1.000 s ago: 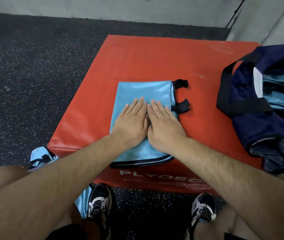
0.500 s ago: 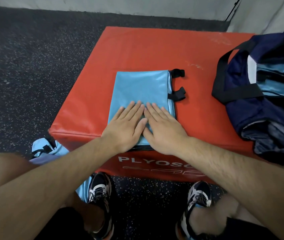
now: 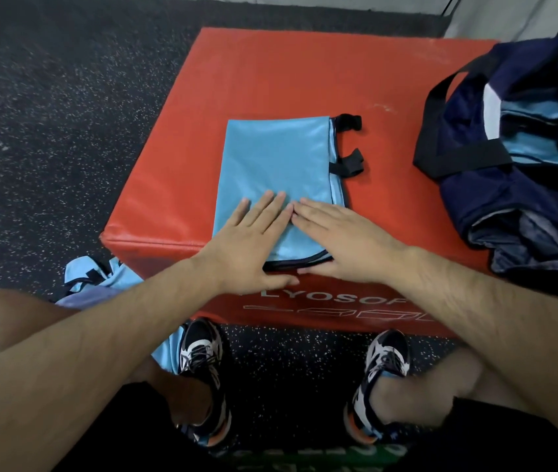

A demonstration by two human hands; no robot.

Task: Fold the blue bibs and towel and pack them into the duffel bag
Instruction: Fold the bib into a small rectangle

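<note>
Hands are pressing flat, fingers straight: left hand (image 3: pixel 248 240) and right hand (image 3: pixel 342 241) are smoothing the folded blue bib (image 3: pixel 279 172) at frame centre on the red box (image 3: pixel 270 73), likely flattening it for the duffel bag (image 3: pixel 523 185), right.

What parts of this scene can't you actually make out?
Head view only.
- Bib: near end covered by the left hand and right hand.
- Duffel bag: cut off by the right edge; contents mostly hidden by its folds.
- Blue cloth on the floor: partly behind the left forearm; pieces uncountable.
</note>
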